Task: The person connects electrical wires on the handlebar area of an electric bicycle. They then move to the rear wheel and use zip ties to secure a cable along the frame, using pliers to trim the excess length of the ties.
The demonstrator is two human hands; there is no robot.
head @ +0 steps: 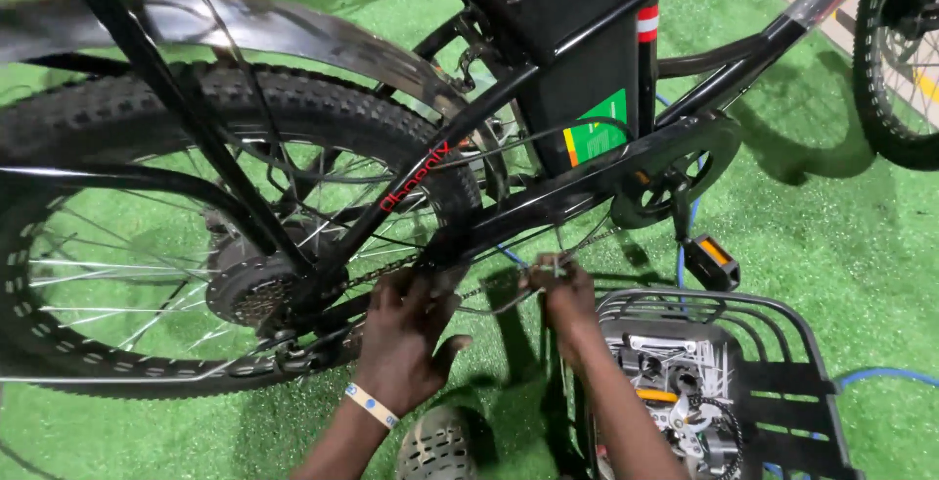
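Note:
A black electric bicycle stands over green turf, its knobby rear wheel (pixel 117 118) filling the left half. My left hand (pixel 406 338), with a pale wristband, grips the lower frame stay (pixel 509 221) near the chain, just right of the rear hub and sprockets (pixel 249 289). My right hand (pixel 562 289) pinches a small metal part at the chain (pixel 587 245), fingers closed on it. The crank and chain guard (pixel 675 172) sit to the upper right, with a pedal (pixel 712 260) hanging below. What exactly the right fingers hold is too small to tell.
A black wire basket (pixel 782 343) at the lower right holds metal tools and parts. A blue hose (pixel 880 375) runs across the turf behind it. Another bicycle's tyre (pixel 885 79) stands at the upper right. A shoe (pixel 440 446) shows at the bottom.

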